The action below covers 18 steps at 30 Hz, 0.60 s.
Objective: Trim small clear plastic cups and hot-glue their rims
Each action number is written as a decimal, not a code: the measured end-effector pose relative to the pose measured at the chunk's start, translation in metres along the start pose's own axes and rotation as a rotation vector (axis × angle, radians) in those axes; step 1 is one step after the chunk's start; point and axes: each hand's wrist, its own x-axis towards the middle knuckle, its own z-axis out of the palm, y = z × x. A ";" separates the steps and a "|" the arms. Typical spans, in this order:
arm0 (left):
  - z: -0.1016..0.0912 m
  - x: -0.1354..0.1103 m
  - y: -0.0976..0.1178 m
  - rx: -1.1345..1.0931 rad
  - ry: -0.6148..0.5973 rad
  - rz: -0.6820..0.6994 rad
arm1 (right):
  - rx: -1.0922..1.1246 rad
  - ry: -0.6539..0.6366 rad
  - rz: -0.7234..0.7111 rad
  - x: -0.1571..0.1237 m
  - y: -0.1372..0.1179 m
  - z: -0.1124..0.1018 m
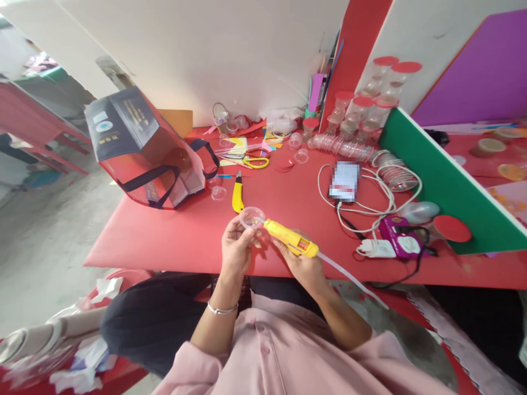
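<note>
Between the fingers and thumb of my left hand [237,244] is a small clear plastic cup [252,217], held above the red table near its front edge. My right hand [302,269] grips a yellow glue gun [290,237], its nozzle at the cup's right rim. Whether the nozzle touches the cup I cannot tell. A long translucent glue stick [354,280] sticks out of the gun's back end. Just beyond the cup lies a yellow box cutter [237,195]. Farther back are scissors with yellow handles [256,160].
A dark bag [140,148] stands at the left. Right of centre, a phone [345,181] lies among white cables near a purple power strip [401,238]. Stacked clear cups [341,147] and red-lidded jars [362,112] stand behind, beside a green divider [448,192].
</note>
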 end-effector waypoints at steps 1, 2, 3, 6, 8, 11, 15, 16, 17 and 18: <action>0.000 0.000 0.000 0.000 0.004 0.000 | 0.019 -0.027 -0.004 0.000 0.000 0.000; 0.000 0.000 0.000 0.000 0.006 -0.003 | 0.038 -0.049 -0.003 -0.001 -0.001 0.000; 0.001 -0.001 0.000 -0.001 0.007 -0.006 | 0.046 -0.055 0.004 -0.001 0.000 0.001; 0.001 -0.001 0.001 -0.006 -0.001 -0.024 | -0.010 0.009 0.021 -0.001 0.002 0.001; 0.002 -0.002 0.001 -0.013 -0.001 -0.032 | -0.040 0.028 0.012 -0.001 0.003 0.001; 0.002 -0.002 0.000 -0.025 0.000 -0.032 | -0.019 -0.028 -0.033 0.000 0.001 0.000; 0.001 -0.003 -0.001 -0.026 0.004 -0.032 | -0.024 0.012 -0.012 0.000 0.002 -0.001; 0.001 -0.003 -0.001 -0.024 0.003 -0.033 | -0.031 0.023 -0.001 0.000 0.002 -0.001; 0.001 -0.003 -0.001 -0.022 0.001 -0.034 | -0.032 0.021 0.004 -0.001 0.001 -0.001; 0.002 -0.003 -0.001 -0.021 0.000 -0.033 | -0.027 0.008 0.000 -0.001 0.001 -0.001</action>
